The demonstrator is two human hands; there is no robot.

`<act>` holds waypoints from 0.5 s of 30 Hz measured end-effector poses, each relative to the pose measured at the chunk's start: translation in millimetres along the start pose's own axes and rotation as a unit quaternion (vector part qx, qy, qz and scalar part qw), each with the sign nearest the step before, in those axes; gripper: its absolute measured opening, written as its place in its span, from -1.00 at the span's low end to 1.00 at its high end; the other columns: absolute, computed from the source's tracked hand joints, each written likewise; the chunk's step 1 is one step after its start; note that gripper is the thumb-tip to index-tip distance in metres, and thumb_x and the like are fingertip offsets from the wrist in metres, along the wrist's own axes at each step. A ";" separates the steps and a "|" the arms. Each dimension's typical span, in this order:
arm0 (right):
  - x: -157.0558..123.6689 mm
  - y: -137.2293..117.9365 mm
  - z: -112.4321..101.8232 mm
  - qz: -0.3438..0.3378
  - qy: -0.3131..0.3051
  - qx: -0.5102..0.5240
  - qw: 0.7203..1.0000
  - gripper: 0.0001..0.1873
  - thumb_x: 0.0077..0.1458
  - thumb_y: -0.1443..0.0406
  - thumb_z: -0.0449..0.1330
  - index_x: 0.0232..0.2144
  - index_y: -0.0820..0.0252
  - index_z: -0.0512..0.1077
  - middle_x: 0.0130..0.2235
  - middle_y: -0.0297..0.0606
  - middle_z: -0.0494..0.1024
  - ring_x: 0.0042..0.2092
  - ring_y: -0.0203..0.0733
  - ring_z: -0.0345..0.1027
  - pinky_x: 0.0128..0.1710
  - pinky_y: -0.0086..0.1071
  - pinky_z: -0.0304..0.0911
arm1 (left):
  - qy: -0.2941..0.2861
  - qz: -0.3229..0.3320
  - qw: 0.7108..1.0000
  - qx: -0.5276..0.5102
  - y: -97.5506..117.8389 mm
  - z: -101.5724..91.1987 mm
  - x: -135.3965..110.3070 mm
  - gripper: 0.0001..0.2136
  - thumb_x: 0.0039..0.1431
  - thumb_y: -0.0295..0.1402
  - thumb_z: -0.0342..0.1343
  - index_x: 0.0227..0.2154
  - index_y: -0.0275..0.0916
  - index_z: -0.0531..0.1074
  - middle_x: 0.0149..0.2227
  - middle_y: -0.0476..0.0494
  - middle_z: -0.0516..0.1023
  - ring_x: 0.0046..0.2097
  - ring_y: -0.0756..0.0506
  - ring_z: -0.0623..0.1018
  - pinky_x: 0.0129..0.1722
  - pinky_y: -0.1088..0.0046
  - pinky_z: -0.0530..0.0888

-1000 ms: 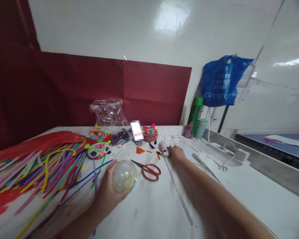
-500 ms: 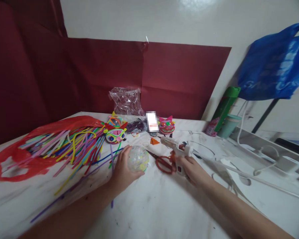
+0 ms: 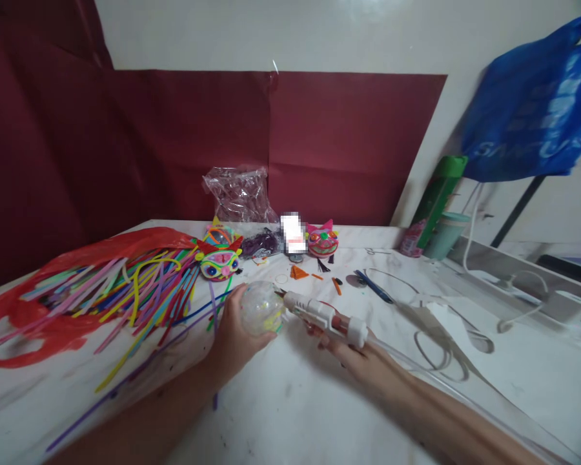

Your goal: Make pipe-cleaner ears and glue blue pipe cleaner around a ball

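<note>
My left hand (image 3: 231, 337) is closed around a clear plastic ball (image 3: 259, 309) with some yellow and green showing at its lower right. In my right hand (image 3: 351, 354) is a white hot glue gun (image 3: 319, 314), its nozzle pointing left at the ball's upper right side. The nozzle is touching the ball or very close; I cannot tell which. A long clear glue stick (image 3: 430, 371) runs out of the gun's back along my forearm. Scissors lie mostly hidden behind the gun and hand.
Colourful pipe cleaners (image 3: 140, 284) spill from a red plastic bag (image 3: 10, 349) at left. Two decorated animal heads, one yellow-trimmed (image 3: 219, 263) and one pink (image 3: 322, 240), stand behind, near a phone (image 3: 293, 234). Orange scraps (image 3: 299, 272), a blue pen-like tool (image 3: 375, 287) and a cable (image 3: 440, 368) lie rightward.
My right hand has swung the glue gun left and down, bringing its nozzle to the ball. The scissors are now mostly covered. My left hand still holds the ball.
</note>
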State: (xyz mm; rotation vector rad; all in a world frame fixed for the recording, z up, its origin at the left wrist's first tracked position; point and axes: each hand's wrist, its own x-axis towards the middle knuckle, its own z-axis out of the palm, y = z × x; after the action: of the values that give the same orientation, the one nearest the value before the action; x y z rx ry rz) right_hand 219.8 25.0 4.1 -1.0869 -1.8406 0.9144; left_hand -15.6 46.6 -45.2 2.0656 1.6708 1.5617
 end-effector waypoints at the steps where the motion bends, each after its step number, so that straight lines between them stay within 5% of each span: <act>1: -0.1 2.1 -0.2 0.017 -0.008 0.002 1.000 -0.66 0.05 0.11 0.10 -0.25 0.21 0.49 -0.24 -0.11 0.58 -0.26 -0.04 0.46 -0.30 -0.27 0.38 | 0.003 0.007 1.000 0.003 1.2 -0.7 0.0 -0.17 -0.27 -0.39 0.34 0.12 -0.16 0.06 0.11 -0.33 0.29 0.14 -0.34 0.35 0.09 -0.03 0.36; 10: 7.3 15.9 -0.1 0.123 -0.020 0.054 0.991 -0.49 0.04 -0.04 0.05 -0.16 0.20 0.49 -0.19 -0.14 0.58 -0.20 -0.03 0.46 -0.39 -0.32 0.32 | -0.048 0.104 0.992 0.047 -6.0 -6.7 0.6 -0.18 -0.28 -0.37 0.33 0.12 -0.12 0.11 0.17 -0.32 0.25 0.19 -0.39 0.31 0.13 -0.09 0.32; 15: 5.0 6.4 -1.7 0.072 -0.019 0.039 0.996 -0.59 0.05 0.01 0.06 -0.28 0.17 0.49 -0.26 -0.18 0.58 -0.23 -0.07 0.45 -0.36 -0.33 0.36 | -0.084 0.108 0.988 0.071 -6.9 -14.1 3.5 -0.12 -0.26 -0.38 0.34 0.17 -0.15 0.03 0.14 -0.35 0.29 0.17 -0.37 0.34 0.13 -0.06 0.34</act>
State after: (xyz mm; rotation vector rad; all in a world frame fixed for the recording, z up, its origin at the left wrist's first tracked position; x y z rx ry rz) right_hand 221.8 32.2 0.7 -1.1725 -1.7590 1.0873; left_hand -30.8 44.9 -40.2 2.4467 1.5878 1.3076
